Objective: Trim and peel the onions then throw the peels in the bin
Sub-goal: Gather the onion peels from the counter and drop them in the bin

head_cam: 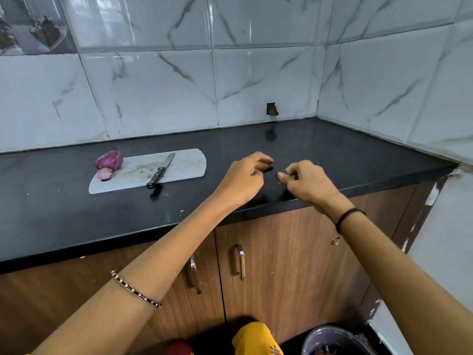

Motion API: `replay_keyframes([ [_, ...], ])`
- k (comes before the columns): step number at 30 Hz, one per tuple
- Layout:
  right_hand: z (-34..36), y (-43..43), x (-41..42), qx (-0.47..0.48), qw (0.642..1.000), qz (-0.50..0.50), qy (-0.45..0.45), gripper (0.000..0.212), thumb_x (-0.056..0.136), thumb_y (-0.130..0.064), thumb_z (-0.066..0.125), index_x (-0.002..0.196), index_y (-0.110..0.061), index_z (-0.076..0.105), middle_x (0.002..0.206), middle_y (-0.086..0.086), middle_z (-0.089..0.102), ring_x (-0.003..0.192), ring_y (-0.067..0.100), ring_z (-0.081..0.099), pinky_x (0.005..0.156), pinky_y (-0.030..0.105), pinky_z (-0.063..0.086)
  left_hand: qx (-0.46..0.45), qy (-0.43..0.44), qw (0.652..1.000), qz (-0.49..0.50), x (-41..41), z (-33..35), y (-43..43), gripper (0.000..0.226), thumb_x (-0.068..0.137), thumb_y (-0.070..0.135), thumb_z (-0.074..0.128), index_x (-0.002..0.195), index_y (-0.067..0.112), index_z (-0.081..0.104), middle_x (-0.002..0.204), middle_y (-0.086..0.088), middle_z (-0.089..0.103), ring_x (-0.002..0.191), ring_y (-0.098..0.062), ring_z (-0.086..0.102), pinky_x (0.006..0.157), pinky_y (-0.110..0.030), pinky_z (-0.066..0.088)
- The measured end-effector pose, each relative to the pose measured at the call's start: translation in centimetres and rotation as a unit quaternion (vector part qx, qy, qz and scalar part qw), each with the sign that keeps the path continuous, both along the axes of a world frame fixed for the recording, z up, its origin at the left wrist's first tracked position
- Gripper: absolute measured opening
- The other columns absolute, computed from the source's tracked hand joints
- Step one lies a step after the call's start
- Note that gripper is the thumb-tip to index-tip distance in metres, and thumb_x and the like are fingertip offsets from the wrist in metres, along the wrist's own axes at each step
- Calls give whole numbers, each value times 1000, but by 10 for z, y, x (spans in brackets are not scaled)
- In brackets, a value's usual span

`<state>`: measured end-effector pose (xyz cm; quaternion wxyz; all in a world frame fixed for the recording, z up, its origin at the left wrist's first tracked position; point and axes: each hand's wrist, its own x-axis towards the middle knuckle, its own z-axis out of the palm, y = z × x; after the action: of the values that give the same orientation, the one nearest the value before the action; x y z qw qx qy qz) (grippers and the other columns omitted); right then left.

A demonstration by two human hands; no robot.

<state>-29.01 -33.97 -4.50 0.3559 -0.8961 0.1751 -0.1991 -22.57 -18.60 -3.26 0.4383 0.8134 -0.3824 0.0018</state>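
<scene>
Bin (332, 339) at bottom edge | left hand (245, 179), right hand (304, 181) fingers curled, hold unclear | counter (332, 155) right side bare

Tabletop (332, 155) bare right of board (184, 165), through to far right corner. Walls close far side and right side. Board sits left-centre: onion (109, 160) and cut piece (105, 173) on its left end, knife (160, 170) across middle, handle over near edge. Board's right part free. Left hand (243, 180) and right hand (304, 183) near tabletop's front edge, narrow gap between. Bin (335, 339) on floor, near right, below right forearm.
</scene>
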Motion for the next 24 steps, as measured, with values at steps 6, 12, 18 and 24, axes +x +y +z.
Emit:
replay_keyframes([
  [6,-34,-40,-61,85,994,-11,-71,38,99,-31,64,70,-6,64,61,4,53,61,18,47,64,36,38,-19,0,996,-86,-56,-32,-42,45,97,-5,46,135,13,60,129,-3,69,122,-10,62,105,-19,44],
  [12,-127,-76,-130,177,982,-66,-26,32,99,-25,65,71,-9,65,56,2,55,58,18,48,61,34,36,43,28,989,-138,-97,-119,-97,44,95,-1,49,134,14,63,123,-7,72,118,-17,65,103,-27,50],
  [18,-261,-113,-153,152,964,-167,140,35,95,-27,67,64,-16,57,67,6,60,70,28,55,65,39,43,209,94,958,-174,-115,-234,-153,20,89,-2,54,101,8,67,89,-9,67,87,-23,64,67,-27,36],
  [24,-362,-123,-163,120,935,-184,277,25,92,-25,72,72,-11,65,87,24,69,93,42,65,68,31,34,346,140,910,-182,-127,-347,-175,25,95,8,60,119,0,60,119,-23,64,113,-37,61,86,-39,44],
])
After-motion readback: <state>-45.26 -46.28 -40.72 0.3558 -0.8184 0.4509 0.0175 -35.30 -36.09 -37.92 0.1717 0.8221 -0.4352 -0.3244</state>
